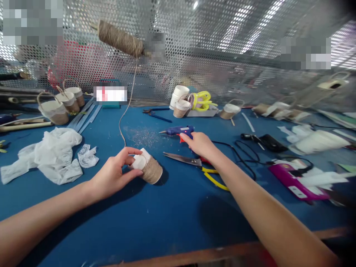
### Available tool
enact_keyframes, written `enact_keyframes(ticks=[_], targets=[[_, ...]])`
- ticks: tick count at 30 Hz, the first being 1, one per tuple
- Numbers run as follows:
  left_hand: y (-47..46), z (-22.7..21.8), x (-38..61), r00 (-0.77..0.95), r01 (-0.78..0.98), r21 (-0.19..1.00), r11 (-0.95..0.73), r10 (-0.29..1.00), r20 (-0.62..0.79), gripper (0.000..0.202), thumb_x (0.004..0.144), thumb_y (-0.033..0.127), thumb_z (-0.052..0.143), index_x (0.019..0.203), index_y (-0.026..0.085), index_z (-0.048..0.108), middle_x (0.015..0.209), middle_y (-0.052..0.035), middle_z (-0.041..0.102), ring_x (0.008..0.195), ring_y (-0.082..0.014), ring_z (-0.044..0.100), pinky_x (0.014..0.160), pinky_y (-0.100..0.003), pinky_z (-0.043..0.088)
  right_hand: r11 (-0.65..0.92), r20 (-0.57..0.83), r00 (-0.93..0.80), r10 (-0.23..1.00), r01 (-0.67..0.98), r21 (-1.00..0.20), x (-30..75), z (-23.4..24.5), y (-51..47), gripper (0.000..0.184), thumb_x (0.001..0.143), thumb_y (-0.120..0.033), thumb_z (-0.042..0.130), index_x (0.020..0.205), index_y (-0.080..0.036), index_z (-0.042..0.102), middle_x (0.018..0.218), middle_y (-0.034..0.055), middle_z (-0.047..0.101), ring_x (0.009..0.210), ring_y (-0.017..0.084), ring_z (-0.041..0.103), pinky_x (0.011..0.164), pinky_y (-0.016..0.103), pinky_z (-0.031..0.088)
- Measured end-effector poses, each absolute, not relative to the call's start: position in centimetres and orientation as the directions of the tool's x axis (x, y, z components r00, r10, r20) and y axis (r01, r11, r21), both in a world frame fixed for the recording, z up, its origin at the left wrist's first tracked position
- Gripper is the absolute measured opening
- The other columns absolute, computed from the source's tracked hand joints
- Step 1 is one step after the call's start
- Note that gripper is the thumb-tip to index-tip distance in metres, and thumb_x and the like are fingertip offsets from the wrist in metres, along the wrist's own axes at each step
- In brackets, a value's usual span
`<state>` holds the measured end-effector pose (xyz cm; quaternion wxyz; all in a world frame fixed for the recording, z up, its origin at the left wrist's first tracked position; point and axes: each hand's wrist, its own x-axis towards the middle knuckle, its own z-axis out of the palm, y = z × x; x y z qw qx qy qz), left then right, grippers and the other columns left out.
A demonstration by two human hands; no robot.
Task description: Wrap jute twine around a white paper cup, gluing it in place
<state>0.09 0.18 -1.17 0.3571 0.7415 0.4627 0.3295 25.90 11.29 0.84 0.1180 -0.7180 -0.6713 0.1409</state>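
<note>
My left hand (116, 168) is closed around the white end of a small paper cup (151, 170), tilted over the blue table. Brown twine wraps the cup's lower part, and a strand of twine (126, 111) runs from near my fingers up to a large spool (119, 39). My right hand (204, 144) grips the handle of a blue glue gun (178, 130) with a red trigger, its nozzle pointing left. Scissors (183, 158) with yellow handles lie just below, partly hidden by my right forearm.
White lace fabric (55, 152) is heaped at left, near several twine-wrapped cups (54, 111) with handles. Pliers (158, 115), a white cup (178, 96) and yellow ribbon (202, 101) stand or lie at the back. Black cable (247, 161) and a magenta device (297, 181) lie at right.
</note>
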Motion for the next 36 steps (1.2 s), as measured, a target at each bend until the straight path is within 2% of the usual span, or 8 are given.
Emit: enact_keyframes(ticks=[4, 7, 11, 16, 22, 25, 31, 36], targets=[[0.0, -1.2, 0.2, 0.378, 0.474, 0.785, -0.399, 0.897, 0.228, 0.03, 0.081, 0.022, 0.052, 0.108, 0.017, 0.041, 0.078, -0.0022, 0.068, 0.071, -0.0146, 0.063, 0.068, -0.028, 0.047, -0.036, 0.0, 0.037, 0.999, 0.96, -0.278, 24.8, 0.9, 11.5, 0.028, 0.082, -0.028, 0.05, 0.075, -0.005, 0.065, 0.087, 0.024, 0.063, 0.095, 0.036, 0.056, 0.078, 0.043, 0.039], [-0.2, -1.2, 0.2, 0.409, 0.485, 0.742, -0.464, 0.87, 0.276, 0.029, 0.081, 0.02, 0.052, 0.108, 0.016, 0.041, 0.078, -0.0032, 0.069, 0.074, -0.0153, 0.064, 0.069, -0.028, 0.048, 0.109, 0.05, -0.099, 0.994, 0.945, -0.307, 22.8, 2.0, 10.0, 0.029, 0.085, -0.028, 0.046, 0.093, -0.007, 0.065, 0.109, 0.0218, 0.058, 0.111, 0.033, 0.046, 0.09, 0.044, 0.031], [-0.4, -1.3, 0.4, 0.452, 0.477, 0.685, -0.55, 0.822, 0.346, 0.029, 0.081, 0.016, 0.051, 0.108, 0.017, 0.04, 0.082, -0.005, 0.069, 0.076, -0.0161, 0.066, 0.068, -0.027, 0.05, 0.388, -0.062, -0.474, 0.878, 0.784, -0.485, 18.9, 3.8, 7.9, 0.05, 0.09, -0.049, 0.028, 0.085, -0.022, 0.07, 0.094, 0.0023, 0.067, 0.089, 0.014, 0.059, 0.081, 0.025, 0.041], [-0.9, -1.3, 0.7, 0.511, 0.479, 0.562, -0.674, 0.735, 0.446, 0.029, 0.081, 0.013, 0.052, 0.108, 0.018, 0.041, 0.089, -0.0063, 0.067, 0.08, -0.0172, 0.065, 0.071, -0.029, 0.052, 0.419, -0.143, -0.699, 0.701, 0.566, -0.71, 15.3, 4.7, 7.6, 0.072, 0.079, -0.07, 0.021, 0.067, -0.017, 0.068, 0.086, 0.0083, 0.068, 0.083, 0.019, 0.059, 0.075, 0.029, 0.041], [-1.0, -1.0, 0.8, 0.555, 0.435, 0.497, -0.751, 0.658, 0.508, 0.026, 0.081, 0.012, 0.052, 0.106, 0.017, 0.046, 0.094, -0.0083, 0.065, 0.086, -0.0196, 0.063, 0.075, -0.032, 0.053, 0.454, -0.294, -0.756, 0.585, 0.605, -0.654, 14.6, 5.2, 7.6, 0.059, 0.076, -0.067, 0.039, 0.063, -0.017, 0.068, 0.063, 0.0038, 0.064, 0.058, 0.014, 0.055, 0.054, 0.026, 0.039], [-1.0, -0.7, 0.8, 0.562, 0.448, 0.473, -0.759, 0.65, 0.512, 0.024, 0.082, 0.012, 0.05, 0.105, 0.016, 0.047, 0.097, -0.0095, 0.065, 0.089, -0.02, 0.062, 0.078, -0.034, 0.052, 0.427, -0.292, -0.812, 0.506, 0.529, -0.734, 14.9, 4.9, 7.2, 0.033, 0.075, -0.048, 0.057, 0.068, -0.018, 0.069, 0.077, 0.0023, 0.067, 0.073, 0.015, 0.058, 0.063, 0.025, 0.042], [-1.1, -1.1, 0.7, 0.597, 0.451, 0.39, -0.803, 0.596, 0.537, 0.023, 0.084, 0.014, 0.048, 0.106, 0.018, 0.044, 0.1, -0.0081, 0.063, 0.093, -0.0186, 0.061, 0.081, -0.032, 0.05, 0.108, -0.172, -0.732, 0.66, 0.318, -0.942, 16.1, 4.0, 5.8, 0.007, 0.07, -0.018, 0.063, 0.075, -0.015, 0.066, 0.104, 0.0048, 0.063, 0.099, 0.015, 0.055, 0.086, 0.027, 0.04], [-1.2, -1.1, 0.7, 0.484, 0.41, 0.714, -0.568, 0.799, 0.357, 0.036, 0.083, 0.018, 0.051, 0.115, 0.02, 0.036, 0.091, -0.0051, 0.065, 0.081, -0.0165, 0.063, 0.072, -0.029, 0.05, 0.024, -0.079, -0.532, 0.843, 0.185, -0.982, 17.9, 3.8, 4.6, 0.011, 0.071, -0.025, 0.064, 0.077, -0.017, 0.067, 0.084, 0.0012, 0.067, 0.076, 0.011, 0.058, 0.074, 0.026, 0.044]])
